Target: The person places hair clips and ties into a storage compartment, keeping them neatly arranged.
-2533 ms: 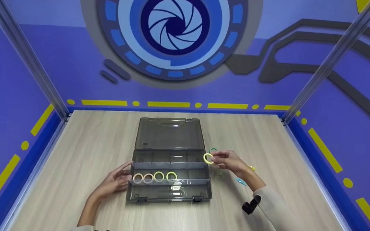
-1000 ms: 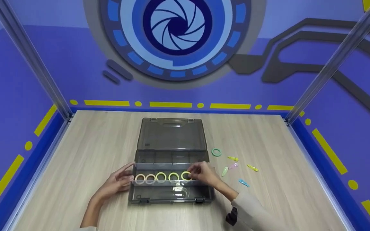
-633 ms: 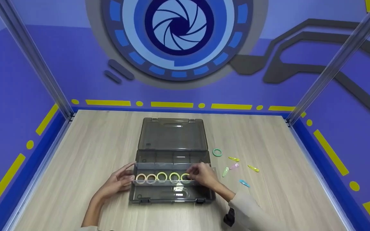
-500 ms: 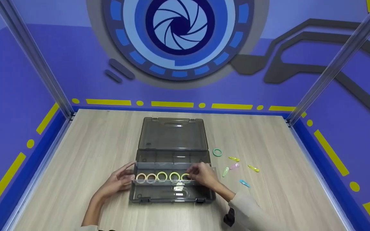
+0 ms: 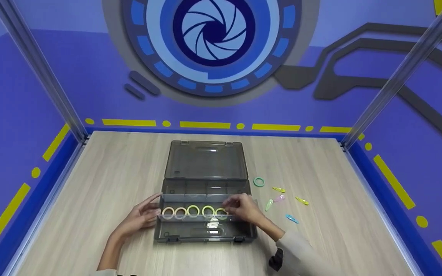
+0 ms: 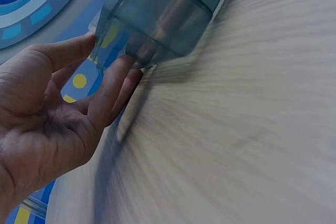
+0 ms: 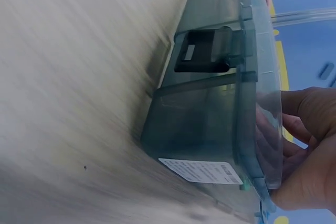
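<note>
A dark translucent organizer box [image 5: 205, 239] lies with its lid [image 5: 206, 159] folded back. In its middle compartment several ring-shaped hair ties stand in a row, from pinkish at the left to a yellow hair tie [image 5: 193, 211] and a yellow-green hair tie [image 5: 221, 213] at the right end. Just above that last one are the fingertips of my right hand [image 5: 244, 209], reaching in over the box's right side; the tie shows mostly uncovered below them. My left hand [image 5: 138, 218] touches the box's left side with extended fingers, also seen against its wall in the left wrist view.
On the table right of the box lie a green hair tie [image 5: 259, 182] and several snap clips: a yellow clip [image 5: 302, 200], a pink clip [image 5: 279, 198], a light green clip [image 5: 269, 205] and a blue clip [image 5: 292, 218]. Blue-purple walls [image 5: 221, 111] enclose the table.
My right hand has carried the last yellow-green hair tie from right of the box into the middle compartment. That tie has sunk lower and come clear of the fingertips. The left hand stays put.
</note>
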A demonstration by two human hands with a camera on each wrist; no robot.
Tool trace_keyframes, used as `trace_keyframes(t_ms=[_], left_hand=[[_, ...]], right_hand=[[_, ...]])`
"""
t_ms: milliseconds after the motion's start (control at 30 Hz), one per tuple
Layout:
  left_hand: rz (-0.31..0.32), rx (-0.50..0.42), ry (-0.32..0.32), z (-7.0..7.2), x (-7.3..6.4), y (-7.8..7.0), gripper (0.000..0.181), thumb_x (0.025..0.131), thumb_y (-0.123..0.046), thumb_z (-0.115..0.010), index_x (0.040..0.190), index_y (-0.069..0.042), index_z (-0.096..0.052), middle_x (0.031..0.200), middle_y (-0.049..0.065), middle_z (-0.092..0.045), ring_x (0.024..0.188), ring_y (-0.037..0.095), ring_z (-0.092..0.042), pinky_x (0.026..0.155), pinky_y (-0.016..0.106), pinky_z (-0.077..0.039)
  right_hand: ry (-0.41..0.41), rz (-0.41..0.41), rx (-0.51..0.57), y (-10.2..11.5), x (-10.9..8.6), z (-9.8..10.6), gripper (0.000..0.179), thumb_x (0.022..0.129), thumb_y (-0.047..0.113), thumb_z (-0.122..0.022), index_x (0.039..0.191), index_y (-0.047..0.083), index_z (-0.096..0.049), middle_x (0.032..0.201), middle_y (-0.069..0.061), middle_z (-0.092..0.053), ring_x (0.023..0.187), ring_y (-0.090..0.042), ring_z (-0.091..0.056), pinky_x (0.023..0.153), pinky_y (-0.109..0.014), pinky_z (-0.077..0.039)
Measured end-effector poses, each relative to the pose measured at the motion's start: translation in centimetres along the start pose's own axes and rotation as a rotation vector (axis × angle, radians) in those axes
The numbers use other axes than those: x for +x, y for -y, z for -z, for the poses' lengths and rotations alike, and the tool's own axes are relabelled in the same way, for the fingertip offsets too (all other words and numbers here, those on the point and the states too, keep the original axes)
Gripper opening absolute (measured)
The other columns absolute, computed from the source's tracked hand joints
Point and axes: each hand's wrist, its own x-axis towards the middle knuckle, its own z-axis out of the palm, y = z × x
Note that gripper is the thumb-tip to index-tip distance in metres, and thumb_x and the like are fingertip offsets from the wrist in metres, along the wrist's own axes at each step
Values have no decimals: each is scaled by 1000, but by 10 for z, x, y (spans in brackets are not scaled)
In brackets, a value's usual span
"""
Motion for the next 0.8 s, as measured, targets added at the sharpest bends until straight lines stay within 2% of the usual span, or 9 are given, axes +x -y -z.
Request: trace_keyframes(t_ms=[100,200,333,467,567,667,800], left_hand=[[12,-3,-5,-1,1,0,69,103,-29,-63,162,-17,-29,148,26,-43,121,24,-60,99,44,-56],[32,-9,-21,-2,2,0,68,103,-28,-63,162,-19,-30,147,25,-44,121,24,-61,97,42,-56],[45,-13,-34,-2,2,0,67,102,-28,-63,161,-20,-32,146,23,-46,122,25,-62,97,41,-56],[39,-9,-20,-2,2,0,67,103,-28,-62,162,-19,-31,146,23,-45,122,24,-61,97,40,-56],[36,-15,-16,-1,2,0,67,103,-29,-63,161,-19,-31,145,23,-45,120,23,-61,96,38,-57],[32,-19,-9,0,3,0,67,103,-28,-62,162,-18,-30,145,24,-45,119,22,-62,95,38,-57],[34,-19,0,1,2,-1,68,104,-28,-62,162,-18,-29,145,24,-45,119,22,-62,97,39,-57]], right_hand=[[16,-14,62,1,-1,6,12,87,-3,-75,98,-6,-75,92,-20,-77,74,-7,-65,65,-17,-51],[22,-41,125,3,-3,15,16,88,-2,-75,103,-7,-74,96,-24,-76,75,-12,-68,64,-22,-57],[-2,-79,188,5,-5,28,22,90,-1,-72,110,-10,-71,100,-27,-74,81,-21,-72,66,-31,-61],[-37,-124,231,5,-6,41,25,94,-2,-68,117,-13,-66,104,-27,-72,86,-20,-72,72,-39,-62],[-75,-149,256,1,-5,52,28,95,-1,-67,120,-13,-64,106,-29,-71,86,-21,-72,74,-42,-63],[-157,-180,280,-5,-5,64,32,95,3,-70,122,-13,-64,106,-29,-70,84,-25,-73,74,-42,-63],[-251,-234,270,-8,-7,83,31,96,2,-67,122,-14,-64,105,-35,-68,87,-43,-74,74,-50,-62]])
